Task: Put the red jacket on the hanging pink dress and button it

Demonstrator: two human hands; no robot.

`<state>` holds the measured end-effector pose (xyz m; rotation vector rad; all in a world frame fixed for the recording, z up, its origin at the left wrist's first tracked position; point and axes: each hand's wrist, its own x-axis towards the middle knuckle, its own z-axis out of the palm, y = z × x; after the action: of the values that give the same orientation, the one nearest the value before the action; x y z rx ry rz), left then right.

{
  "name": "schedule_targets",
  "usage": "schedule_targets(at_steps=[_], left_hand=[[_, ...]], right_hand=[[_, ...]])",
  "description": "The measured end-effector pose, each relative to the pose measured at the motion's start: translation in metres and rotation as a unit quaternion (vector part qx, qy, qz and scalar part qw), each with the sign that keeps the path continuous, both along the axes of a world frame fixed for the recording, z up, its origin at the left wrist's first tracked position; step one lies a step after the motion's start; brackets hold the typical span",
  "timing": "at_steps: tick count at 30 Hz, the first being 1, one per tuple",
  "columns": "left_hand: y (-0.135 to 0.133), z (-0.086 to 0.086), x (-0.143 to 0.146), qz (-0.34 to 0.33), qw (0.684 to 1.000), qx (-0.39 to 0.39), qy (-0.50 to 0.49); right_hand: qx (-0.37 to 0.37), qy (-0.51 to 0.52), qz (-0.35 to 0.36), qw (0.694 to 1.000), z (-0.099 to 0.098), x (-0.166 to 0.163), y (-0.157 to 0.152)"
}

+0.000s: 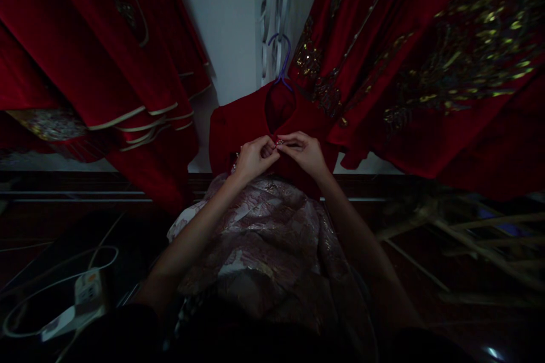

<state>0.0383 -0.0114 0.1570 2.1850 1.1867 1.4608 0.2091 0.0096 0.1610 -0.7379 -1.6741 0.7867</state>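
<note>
A red garment (238,125) hangs on a purple hanger (281,59) in front of me, its collar opening facing me. My left hand (254,157) and my right hand (305,154) meet just below the collar. Both are closed in a pinch on a small shiny fastening (280,142) at the front of the garment. A pale patterned fabric (264,232) lies under my forearms, spread over my lap.
Red embroidered garments (447,68) hang at the right and more red cloth with pale trim (106,68) at the left. A white power strip with cables (87,289) lies on the dark floor at lower left. Pale wooden slats (481,238) stand at the right.
</note>
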Motion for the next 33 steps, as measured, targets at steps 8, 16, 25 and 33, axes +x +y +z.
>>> schedule_targets(at_steps=[8, 16, 25, 33], left_hand=[[0.001, 0.005, -0.005, -0.01, 0.998, 0.016, 0.053], [0.006, 0.007, -0.01, -0.019, 0.99, 0.061, 0.126], [0.013, 0.002, -0.008, -0.022, 0.96, 0.115, 0.255], [0.005, -0.029, 0.02, -0.018, 0.999, 0.034, -0.019]], right_hand=[[0.009, -0.018, -0.01, 1.0, 0.0, -0.002, -0.001], [0.017, -0.034, -0.005, 0.999, 0.002, -0.003, -0.003], [0.064, -0.02, -0.076, 0.995, -0.016, -0.021, 0.008], [0.015, 0.02, -0.073, 0.997, -0.053, -0.019, 0.003]])
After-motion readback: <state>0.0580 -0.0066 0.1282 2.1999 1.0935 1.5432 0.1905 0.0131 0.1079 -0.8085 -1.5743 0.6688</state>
